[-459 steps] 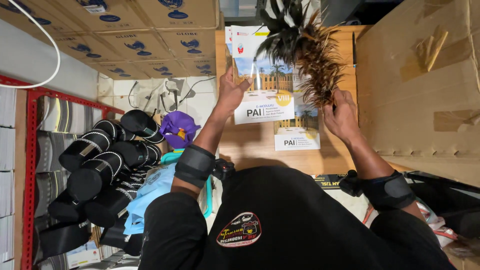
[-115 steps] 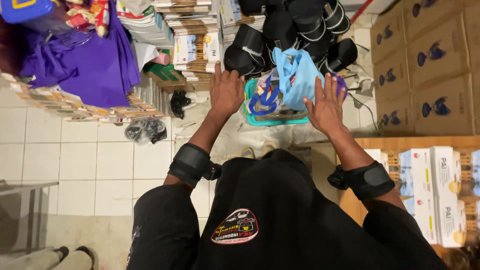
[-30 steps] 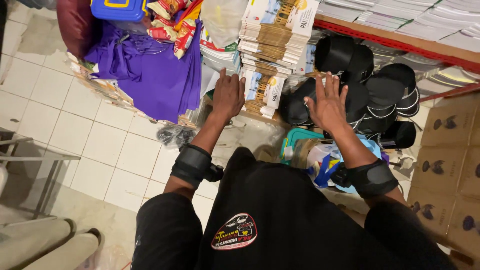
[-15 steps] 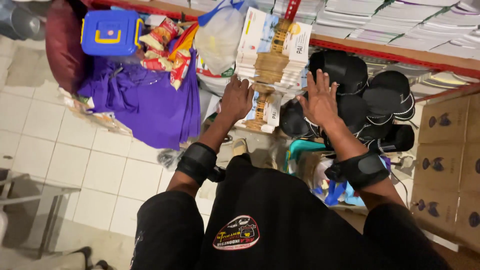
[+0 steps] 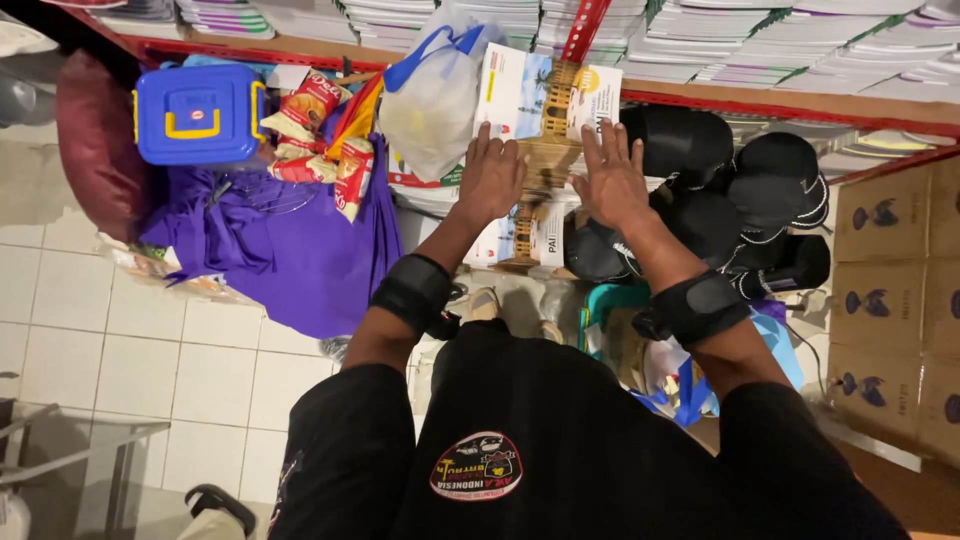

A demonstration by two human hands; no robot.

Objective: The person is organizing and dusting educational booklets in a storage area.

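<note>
Shelves (image 5: pixel 700 95) of stacked books (image 5: pixel 720 40) above tiled floor (image 5: pixel 130 340).

Bright even indoor light, soft shadows, sharp centre, slight wide-angle bending at edges, dim corners

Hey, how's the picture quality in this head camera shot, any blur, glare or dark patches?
Head view: sharp on both hands, left hand and right hand, pressed on the stack of books; even indoor light with no strong glare; black caps lose detail in shadow; wide-angle lens bends the red shelf edge.
</note>
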